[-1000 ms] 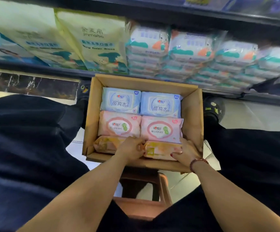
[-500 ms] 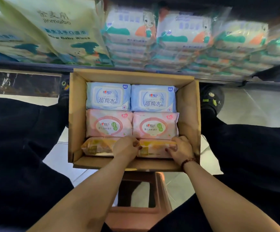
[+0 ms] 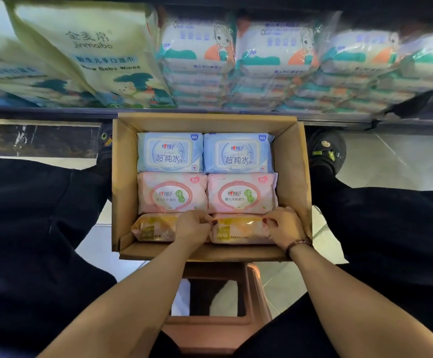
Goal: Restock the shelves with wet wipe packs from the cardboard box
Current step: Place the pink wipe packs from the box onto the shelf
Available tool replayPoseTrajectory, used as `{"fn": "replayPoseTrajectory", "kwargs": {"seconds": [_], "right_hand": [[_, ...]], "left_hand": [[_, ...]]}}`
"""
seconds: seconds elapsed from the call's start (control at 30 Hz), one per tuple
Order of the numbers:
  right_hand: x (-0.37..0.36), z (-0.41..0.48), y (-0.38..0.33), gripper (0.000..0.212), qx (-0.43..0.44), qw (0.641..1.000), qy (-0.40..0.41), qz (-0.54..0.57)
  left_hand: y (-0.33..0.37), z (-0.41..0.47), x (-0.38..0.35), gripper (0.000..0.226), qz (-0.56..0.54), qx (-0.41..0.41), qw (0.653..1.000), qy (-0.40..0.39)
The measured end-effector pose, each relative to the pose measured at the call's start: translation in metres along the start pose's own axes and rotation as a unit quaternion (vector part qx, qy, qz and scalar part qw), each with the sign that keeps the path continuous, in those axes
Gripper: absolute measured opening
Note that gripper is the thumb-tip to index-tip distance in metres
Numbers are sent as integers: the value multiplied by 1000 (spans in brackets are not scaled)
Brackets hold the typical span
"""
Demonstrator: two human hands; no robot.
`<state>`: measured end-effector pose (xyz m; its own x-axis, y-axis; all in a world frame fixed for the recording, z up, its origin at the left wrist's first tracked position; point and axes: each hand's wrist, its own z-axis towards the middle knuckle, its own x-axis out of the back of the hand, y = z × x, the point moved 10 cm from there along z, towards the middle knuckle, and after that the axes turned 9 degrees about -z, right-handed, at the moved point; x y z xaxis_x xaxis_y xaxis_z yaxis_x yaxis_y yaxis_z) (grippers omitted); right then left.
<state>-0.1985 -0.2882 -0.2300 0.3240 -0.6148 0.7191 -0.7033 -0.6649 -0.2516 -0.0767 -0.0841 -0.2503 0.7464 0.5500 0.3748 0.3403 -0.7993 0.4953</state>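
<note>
An open cardboard box point(image 3: 291, 161) sits between my knees, below the shelf. It holds two blue packs point(image 3: 170, 152) at the far end, two pink packs point(image 3: 241, 193) in the middle and two orange packs nearest me. My left hand point(image 3: 192, 226) and my right hand point(image 3: 284, 224) grip the two ends of the right orange pack point(image 3: 238, 228), fingers curled over its top edge. The left orange pack point(image 3: 153, 227) lies beside it, partly behind my left hand.
The shelf edge point(image 3: 55, 113) runs just beyond the box, stocked with large cream baby-wipe bags point(image 3: 91, 52) on the left and stacked small white packs point(image 3: 275, 65) on the right. A brown plastic stool point(image 3: 254, 285) stands under the box. My shoes point(image 3: 326, 151) flank the box.
The view has shifted closer to the box and shelf. Both hands have slid inward onto the right orange pack and curled round its ends.
</note>
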Motion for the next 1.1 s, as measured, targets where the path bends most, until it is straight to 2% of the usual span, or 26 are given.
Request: {"fn": "replayPoseTrajectory", "kwargs": {"seconds": [0.13, 0.23, 0.3, 0.4, 0.47, 0.57, 0.63, 0.77, 0.83, 0.9, 0.97, 1.1], "right_hand": [[23, 5, -13, 29, 44, 999, 12, 0], [51, 13, -27, 20, 67, 996, -8, -50], [75, 17, -35, 19, 71, 996, 31, -38], [103, 23, -49, 15, 49, 991, 76, 97], [112, 29, -58, 8, 33, 966, 110, 230], [109, 40, -75, 10, 58, 941, 117, 312], [96, 47, -79, 26, 70, 931, 75, 351], [67, 47, -92, 90, 101, 923, -32, 371], [61, 49, -96, 102, 107, 924, -35, 366], [64, 55, -93, 99, 98, 935, 12, 341], [70, 59, -91, 85, 93, 946, 57, 304], [74, 73, -84, 69, 86, 964, 67, 244]], "left_hand": [[25, -4, 22, 11, -79, -45, 996, -11], [54, -7, 39, 14, -99, -78, 991, -50], [73, -8, 54, 19, -138, -82, 986, -47], [101, -3, 83, 24, -207, -92, 974, -23], [114, 8, 108, 24, -245, -95, 965, 10], [108, 31, 143, 24, -255, -78, 960, 84], [95, 42, 150, 22, -266, -55, 956, 109], [79, 47, 139, 24, -343, -33, 934, 95], [71, 48, 130, 19, -363, -22, 928, 73], [64, 48, 115, 7, -368, 3, 930, 23], [63, 48, 103, 16, -366, 14, 930, -27], [68, 51, 104, 20, -320, 3, 947, -21]]}}
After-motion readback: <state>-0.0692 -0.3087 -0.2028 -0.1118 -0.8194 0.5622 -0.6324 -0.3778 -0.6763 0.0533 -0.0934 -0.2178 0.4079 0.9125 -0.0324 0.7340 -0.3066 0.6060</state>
